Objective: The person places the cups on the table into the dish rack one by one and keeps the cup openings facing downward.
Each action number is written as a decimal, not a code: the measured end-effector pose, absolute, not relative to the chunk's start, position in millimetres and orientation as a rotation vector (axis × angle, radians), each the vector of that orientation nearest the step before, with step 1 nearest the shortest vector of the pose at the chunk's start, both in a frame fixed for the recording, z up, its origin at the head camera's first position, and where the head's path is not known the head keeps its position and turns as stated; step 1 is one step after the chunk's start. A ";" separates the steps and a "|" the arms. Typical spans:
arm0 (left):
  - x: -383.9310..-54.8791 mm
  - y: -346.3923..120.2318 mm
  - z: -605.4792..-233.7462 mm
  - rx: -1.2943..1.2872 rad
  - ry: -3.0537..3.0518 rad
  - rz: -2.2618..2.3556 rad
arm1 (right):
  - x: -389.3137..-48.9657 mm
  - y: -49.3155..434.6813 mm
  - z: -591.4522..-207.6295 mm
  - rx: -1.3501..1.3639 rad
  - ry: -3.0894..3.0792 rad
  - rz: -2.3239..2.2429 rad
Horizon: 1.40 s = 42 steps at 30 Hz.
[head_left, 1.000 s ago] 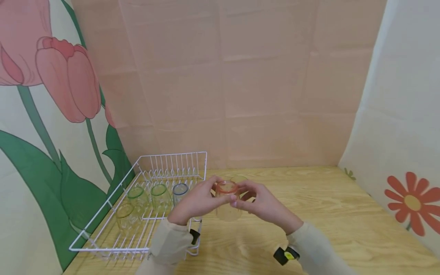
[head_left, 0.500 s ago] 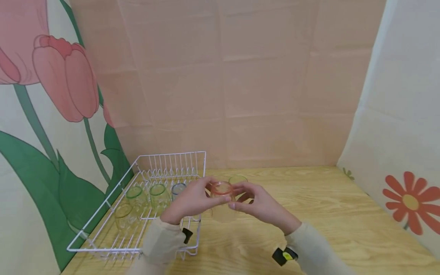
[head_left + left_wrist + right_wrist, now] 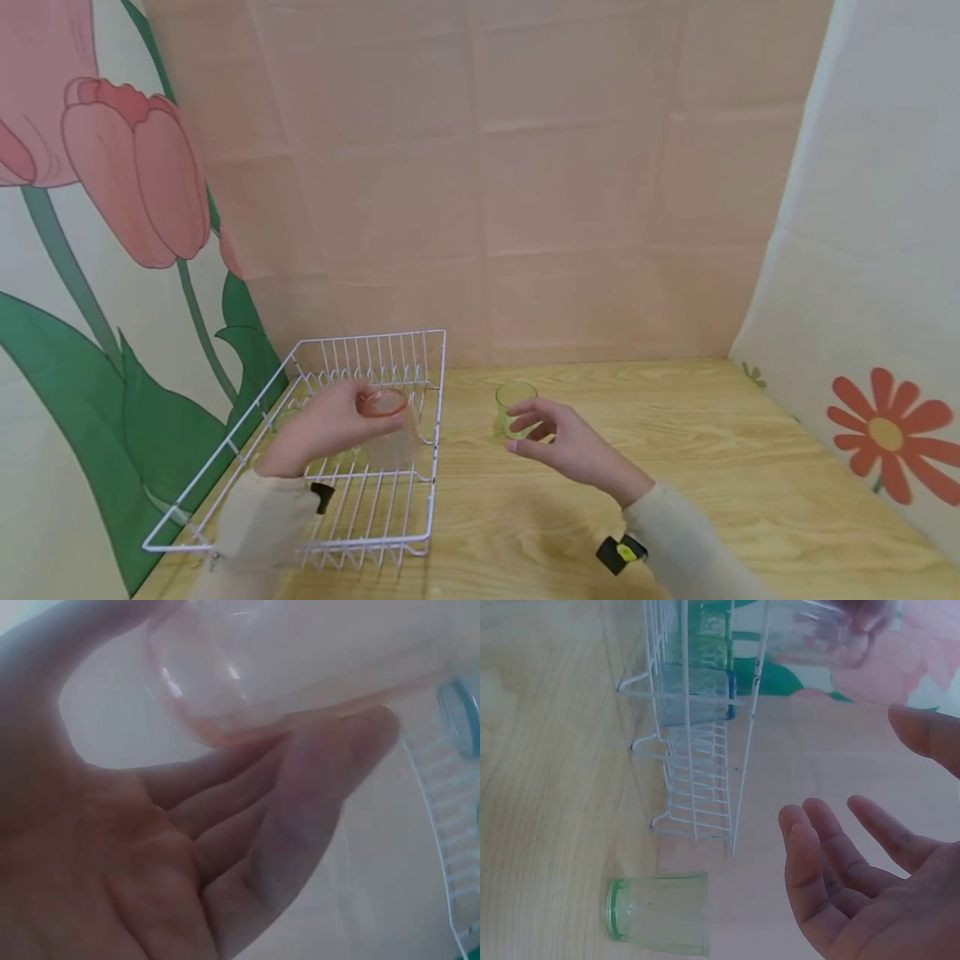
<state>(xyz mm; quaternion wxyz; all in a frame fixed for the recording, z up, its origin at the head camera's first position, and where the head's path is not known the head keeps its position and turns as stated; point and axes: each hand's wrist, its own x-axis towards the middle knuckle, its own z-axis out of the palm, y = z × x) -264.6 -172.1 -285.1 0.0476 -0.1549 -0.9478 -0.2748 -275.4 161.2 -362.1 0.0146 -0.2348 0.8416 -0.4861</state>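
Observation:
My left hand [image 3: 322,425] grips a clear glass tumbler with a pink tint [image 3: 393,446], its thick pink base upward, over the white wire dish rack [image 3: 431,517]. In the left wrist view the fingers lie along the side of the tumbler [image 3: 225,712]. To the right, my right hand [image 3: 558,442] holds nothing, its fingers loosely bent. Just beyond it a yellow-green tumbler [image 3: 513,396] stands upright on the table. The right wrist view shows that green tumbler [image 3: 660,913] apart from the hand.
A blue tumbler [image 3: 697,694] stands base up in the rack, with a green tumbler [image 3: 709,641] beside it. My left hand and sleeve hide most of the rack's glasses in the head view. A peach cloth [image 3: 600,183] hangs behind the wooden table [image 3: 637,400].
My left hand has carried the pink tumbler leftward from between both hands to over the rack. The right hand has let go of it and stays nearly in place, uncovering the yellow-green tumbler.

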 end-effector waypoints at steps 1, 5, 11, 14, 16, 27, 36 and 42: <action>-265.1 -176.7 -285.3 -0.465 -2.897 -0.850 | -275.6 161.4 -362.2 -0.732 2.625 -1.508; -265.5 -193.1 -287.3 -0.410 -2.937 -0.899 | -275.4 162.1 -362.2 -0.721 2.645 -1.488; -269.8 -214.1 -293.1 -0.287 -3.022 -0.880 | -276.1 162.6 -363.2 -0.707 2.655 -1.475; -270.9 -221.1 -294.7 -0.223 -3.080 -0.876 | -276.9 162.6 -364.2 -0.705 2.660 -1.466; -272.9 -225.0 -297.6 -0.173 -3.117 -0.842 | -277.2 162.2 -364.6 -0.699 2.667 -1.463; -279.9 -234.1 -325.9 0.024 -3.194 -0.849 | -277.6 160.6 -367.0 -0.720 2.656 -1.473; -285.0 -236.6 -337.9 0.041 -3.193 -0.892 | -277.4 161.2 -368.1 -0.713 2.660 -1.456; -284.6 -240.4 -334.0 0.012 -3.186 -0.948 | -278.8 160.3 -367.7 -0.716 2.667 -1.447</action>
